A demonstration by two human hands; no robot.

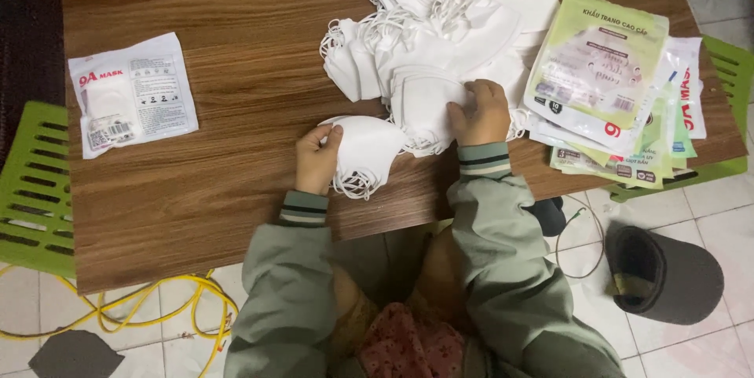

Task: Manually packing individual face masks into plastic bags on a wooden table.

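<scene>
The left hand (316,159) is curled closed around the edge of a small stack of white masks (363,152), thumb on top, ear loops hanging below toward the body. The right hand (481,113) is laid palm-down, fingers bent, pinching a mask at the near edge of the large white pile of masks (440,28) heaped beyond both hands. On the wooden surface (236,87), a sealed white packet (132,93) is seen well left of the left hand; a fanned stack of green-and-white packets (616,87) is seen just right of the right hand.
</scene>
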